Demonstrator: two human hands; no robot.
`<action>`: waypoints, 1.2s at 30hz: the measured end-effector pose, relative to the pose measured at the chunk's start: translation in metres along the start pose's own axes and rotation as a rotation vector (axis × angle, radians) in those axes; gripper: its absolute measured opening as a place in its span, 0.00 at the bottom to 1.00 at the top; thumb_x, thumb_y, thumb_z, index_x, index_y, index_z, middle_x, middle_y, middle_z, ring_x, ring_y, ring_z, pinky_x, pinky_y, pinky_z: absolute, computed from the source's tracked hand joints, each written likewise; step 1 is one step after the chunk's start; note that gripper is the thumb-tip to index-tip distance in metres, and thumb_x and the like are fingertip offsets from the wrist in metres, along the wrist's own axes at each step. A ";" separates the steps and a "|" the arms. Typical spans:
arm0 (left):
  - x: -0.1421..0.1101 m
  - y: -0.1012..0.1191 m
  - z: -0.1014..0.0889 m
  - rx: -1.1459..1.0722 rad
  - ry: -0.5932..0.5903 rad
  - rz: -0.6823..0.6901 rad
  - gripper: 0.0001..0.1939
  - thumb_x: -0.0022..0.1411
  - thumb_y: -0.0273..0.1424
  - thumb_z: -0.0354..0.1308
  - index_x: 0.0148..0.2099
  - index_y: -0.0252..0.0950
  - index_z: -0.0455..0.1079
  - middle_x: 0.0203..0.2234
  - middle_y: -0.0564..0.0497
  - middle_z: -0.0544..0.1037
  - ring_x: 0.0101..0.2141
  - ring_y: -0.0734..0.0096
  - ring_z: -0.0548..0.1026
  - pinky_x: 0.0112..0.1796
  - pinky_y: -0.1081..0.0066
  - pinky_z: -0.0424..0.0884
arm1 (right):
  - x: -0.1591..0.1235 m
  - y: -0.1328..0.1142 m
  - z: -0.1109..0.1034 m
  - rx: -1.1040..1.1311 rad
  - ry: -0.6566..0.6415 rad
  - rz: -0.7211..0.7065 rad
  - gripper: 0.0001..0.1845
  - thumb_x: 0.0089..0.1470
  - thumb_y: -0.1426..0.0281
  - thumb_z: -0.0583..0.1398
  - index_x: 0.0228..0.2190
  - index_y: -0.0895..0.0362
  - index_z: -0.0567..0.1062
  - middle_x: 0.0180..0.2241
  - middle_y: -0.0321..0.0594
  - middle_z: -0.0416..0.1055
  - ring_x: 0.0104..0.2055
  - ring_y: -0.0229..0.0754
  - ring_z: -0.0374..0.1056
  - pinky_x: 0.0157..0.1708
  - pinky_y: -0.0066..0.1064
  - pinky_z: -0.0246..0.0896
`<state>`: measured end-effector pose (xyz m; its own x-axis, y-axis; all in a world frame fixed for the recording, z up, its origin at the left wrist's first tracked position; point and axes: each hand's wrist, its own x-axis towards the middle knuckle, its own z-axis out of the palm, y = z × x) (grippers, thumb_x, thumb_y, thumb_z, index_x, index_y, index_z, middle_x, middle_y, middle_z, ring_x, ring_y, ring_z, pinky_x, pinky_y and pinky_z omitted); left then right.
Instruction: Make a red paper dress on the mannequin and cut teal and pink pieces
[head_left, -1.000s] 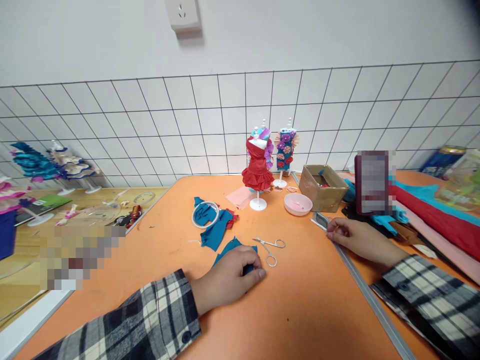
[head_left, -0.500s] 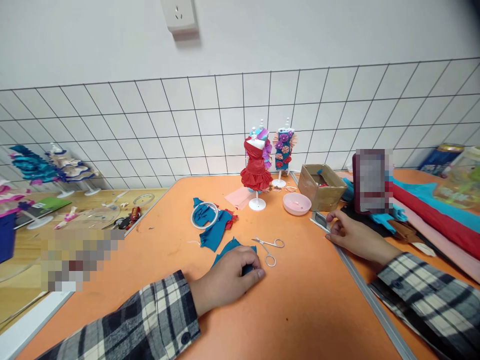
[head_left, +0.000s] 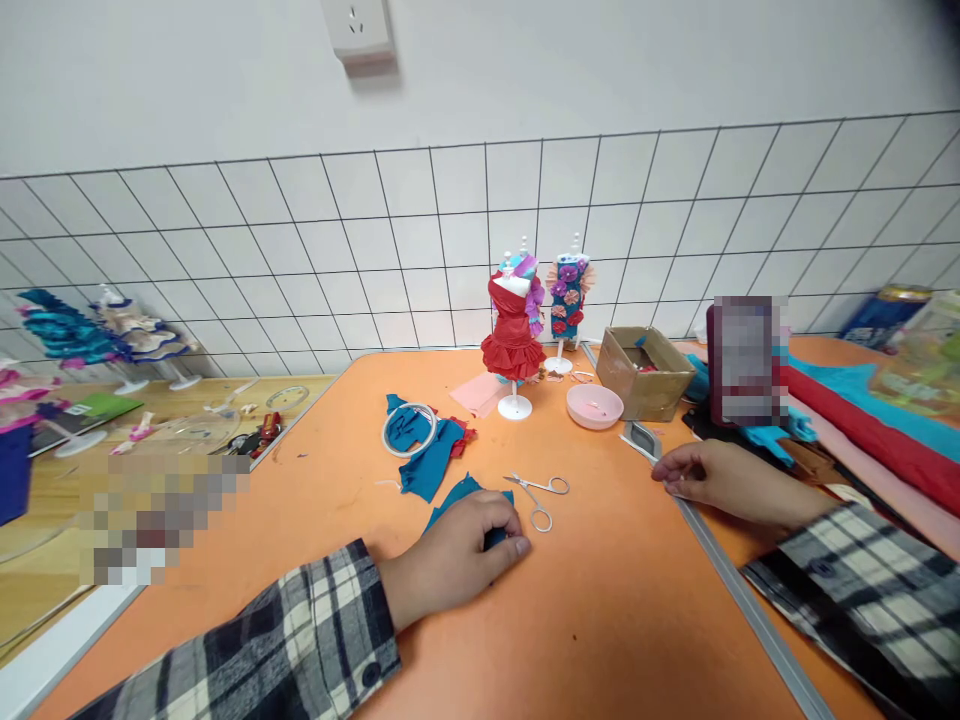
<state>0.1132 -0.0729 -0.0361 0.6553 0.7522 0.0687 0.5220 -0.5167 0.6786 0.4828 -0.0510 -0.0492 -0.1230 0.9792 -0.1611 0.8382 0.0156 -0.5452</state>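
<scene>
My left hand lies on the orange tabletop, fingers curled over a piece of teal cloth whose edges stick out around it. Just beyond, a pair of small silver scissors lies with its blades slightly apart. My right hand is at the grey strip on the right, thumb and fingertips pinched together; anything between them is too small to make out. A small grey-and-white packet lies just beyond those fingertips. Farther left, an embroidery hoop rests on more teal cloth, with red cloth beside it.
Mini dress forms stand at the back, one in a red dress, one in a flowered dress. A pink bowl and cardboard box stand right of them. Farther right are a phone-like device and a red fabric roll.
My right hand has drawn slightly back toward me and to the right, away from the grey-and-white packet, which now shows more fully. My left hand stays where it was.
</scene>
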 end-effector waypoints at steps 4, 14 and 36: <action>-0.001 0.000 0.001 0.013 -0.011 0.022 0.08 0.64 0.32 0.55 0.32 0.36 0.69 0.32 0.50 0.74 0.35 0.69 0.70 0.38 0.70 0.66 | -0.005 0.006 -0.001 -0.024 -0.048 -0.096 0.23 0.44 0.64 0.60 0.44 0.50 0.80 0.36 0.39 0.75 0.36 0.44 0.71 0.36 0.31 0.66; -0.001 0.000 0.001 0.026 -0.008 0.030 0.08 0.64 0.32 0.55 0.32 0.36 0.68 0.32 0.50 0.74 0.35 0.70 0.71 0.38 0.70 0.67 | -0.014 -0.008 -0.004 -0.151 -0.027 -0.129 0.15 0.43 0.70 0.59 0.38 0.52 0.73 0.33 0.36 0.72 0.32 0.40 0.67 0.31 0.28 0.60; -0.002 0.000 0.002 0.036 -0.001 0.059 0.08 0.64 0.32 0.55 0.32 0.35 0.69 0.33 0.49 0.75 0.36 0.69 0.71 0.38 0.70 0.67 | -0.022 -0.014 -0.013 0.032 -0.207 -0.200 0.19 0.56 0.56 0.55 0.26 0.53 0.79 0.36 0.41 0.73 0.39 0.44 0.70 0.44 0.33 0.64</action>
<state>0.1129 -0.0747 -0.0380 0.6862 0.7195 0.1070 0.5019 -0.5747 0.6464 0.4805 -0.0701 -0.0275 -0.3928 0.8953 -0.2102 0.7694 0.1947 -0.6084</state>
